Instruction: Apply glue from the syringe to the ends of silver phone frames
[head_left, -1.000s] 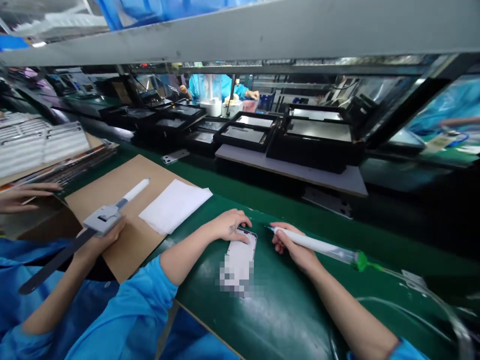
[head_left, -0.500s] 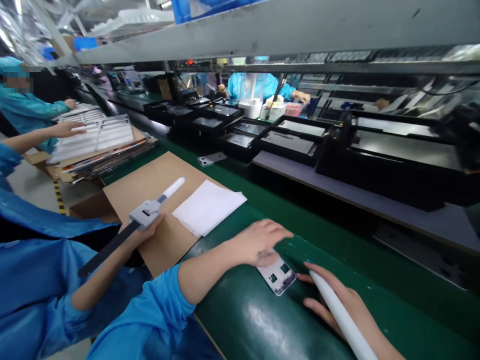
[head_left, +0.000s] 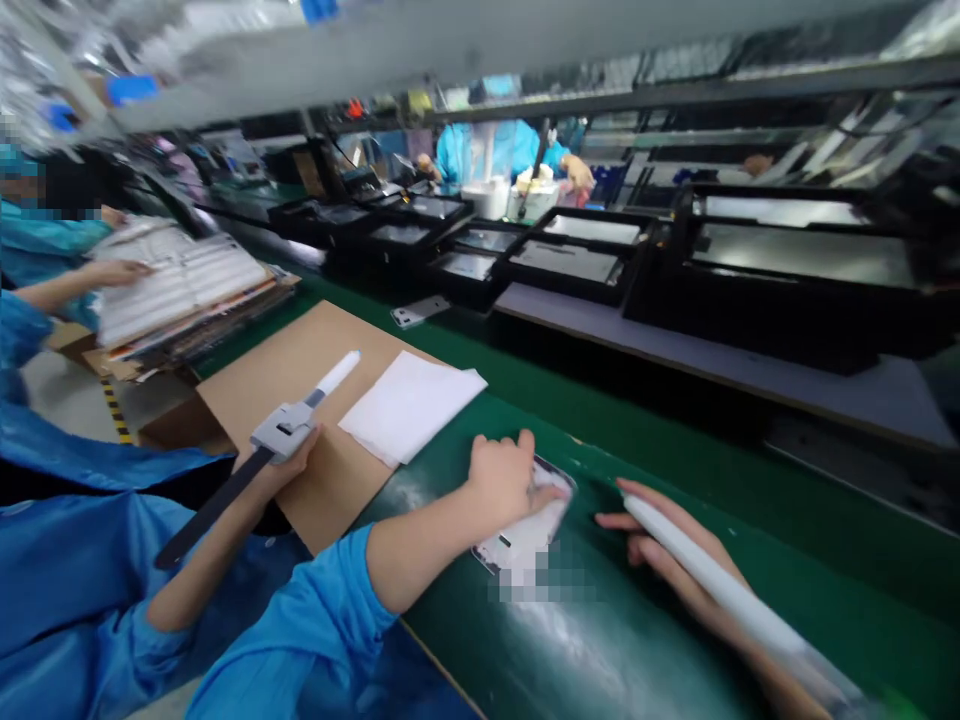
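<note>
On the green bench lies a pale phone back plate [head_left: 517, 545] with dark edging; its lower end is blurred. My left hand [head_left: 510, 475] holds it at the upper part, thumb across its face and fingers bent over the far side. To the right hovers my right hand [head_left: 686, 550], its fingers apart, pointing at the plate without touching it. A long white stick-like device [head_left: 712, 570] runs along the back of that hand and forearm; I cannot make out how it is attached.
A cardboard sheet [head_left: 315, 350] carries folded white paper [head_left: 412, 405]. A neighbour's hand [head_left: 296, 460] bears a grey device [head_left: 285, 430]. Another hand touches stacked white sheets [head_left: 187, 280]. Another phone plate [head_left: 420, 311] lies farther back, near black trays [head_left: 570, 262]. A co-worker [head_left: 487, 150] stands opposite.
My left hand has shifted and its fingers have bent; the phone plate beneath it is turned, its square cutouts no longer visible. My right hand has moved slightly up. The view has tilted a little.
</note>
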